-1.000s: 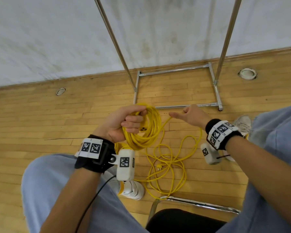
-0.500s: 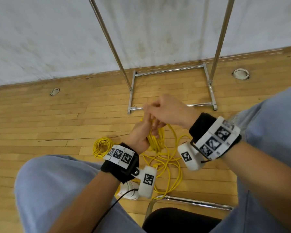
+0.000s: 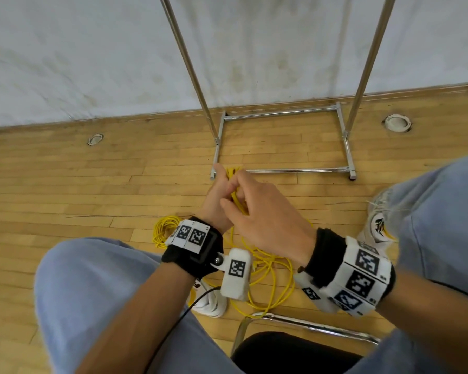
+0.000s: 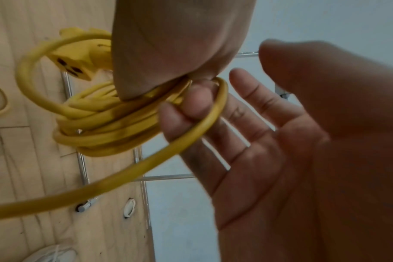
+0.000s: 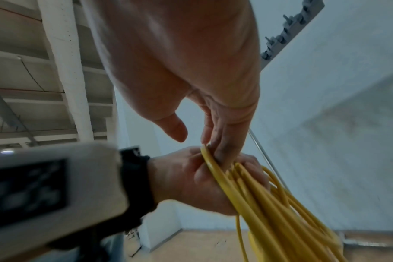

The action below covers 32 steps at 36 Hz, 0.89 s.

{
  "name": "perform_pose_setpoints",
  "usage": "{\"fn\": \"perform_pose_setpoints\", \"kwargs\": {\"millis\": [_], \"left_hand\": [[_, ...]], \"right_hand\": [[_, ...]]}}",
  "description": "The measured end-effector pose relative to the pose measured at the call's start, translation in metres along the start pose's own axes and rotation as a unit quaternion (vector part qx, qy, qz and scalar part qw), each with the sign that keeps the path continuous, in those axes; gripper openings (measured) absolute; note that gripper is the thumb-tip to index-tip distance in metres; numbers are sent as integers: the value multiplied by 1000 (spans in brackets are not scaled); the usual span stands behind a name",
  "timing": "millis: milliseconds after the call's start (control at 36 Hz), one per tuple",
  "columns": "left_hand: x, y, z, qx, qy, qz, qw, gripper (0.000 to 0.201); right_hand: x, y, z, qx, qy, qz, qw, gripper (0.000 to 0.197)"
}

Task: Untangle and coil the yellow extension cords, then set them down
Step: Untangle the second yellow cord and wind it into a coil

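Observation:
A bundle of yellow cord loops [image 3: 237,197] hangs between my two hands above the wooden floor. My left hand [image 3: 215,203] grips the bundle [image 5: 269,203], fingers and thumb curled round it. One outer loop [image 4: 222,92] lies over the left fingers [image 4: 198,99]. My right hand [image 3: 262,214] is on top, its straight fingers [image 5: 222,140] touching a strand at the left hand, with the thumb [image 5: 173,131] apart. A yellow socket end [image 4: 76,63] sticks out of the bundle. Loose cord [image 3: 276,282] trails on the floor. A second small yellow coil [image 3: 166,229] lies to the left.
A chrome rack base [image 3: 281,170] with two uprights stands just beyond my hands, against the white wall. A chair frame [image 3: 308,323] is between my knees. White shoes [image 3: 211,303] [image 3: 378,225] flank the loose cord. Round floor fittings [image 3: 397,122] [image 3: 95,139] sit near the wall.
My right hand has swung in from the right and met the left hand, laying another loop on the bundle. The pile of loose cord on the floor has shrunk.

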<state>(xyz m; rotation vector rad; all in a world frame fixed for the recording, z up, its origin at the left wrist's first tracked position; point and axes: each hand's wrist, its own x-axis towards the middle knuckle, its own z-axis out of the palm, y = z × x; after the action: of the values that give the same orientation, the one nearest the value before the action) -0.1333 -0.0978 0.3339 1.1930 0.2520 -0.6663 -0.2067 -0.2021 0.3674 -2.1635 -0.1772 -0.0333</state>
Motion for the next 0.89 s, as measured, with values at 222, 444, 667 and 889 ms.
{"fn": "perform_pose_setpoints", "kwargs": {"millis": [222,444,667,889], "left_hand": [[7,31,5,-144,29,-62,987,50],[2,50,9,-251,65,52,964,34],[1,80,12,-338,-1,73,938,33],[4,113,1,-398,-100,64,910,37]], "right_hand": [[11,19,-6,202,-44,78,975,7],[36,34,-28,164,-58,31,984,22],[52,54,-54,137,-102,27,985,60],[66,87,-37,205,-125,101,966,55]]}}
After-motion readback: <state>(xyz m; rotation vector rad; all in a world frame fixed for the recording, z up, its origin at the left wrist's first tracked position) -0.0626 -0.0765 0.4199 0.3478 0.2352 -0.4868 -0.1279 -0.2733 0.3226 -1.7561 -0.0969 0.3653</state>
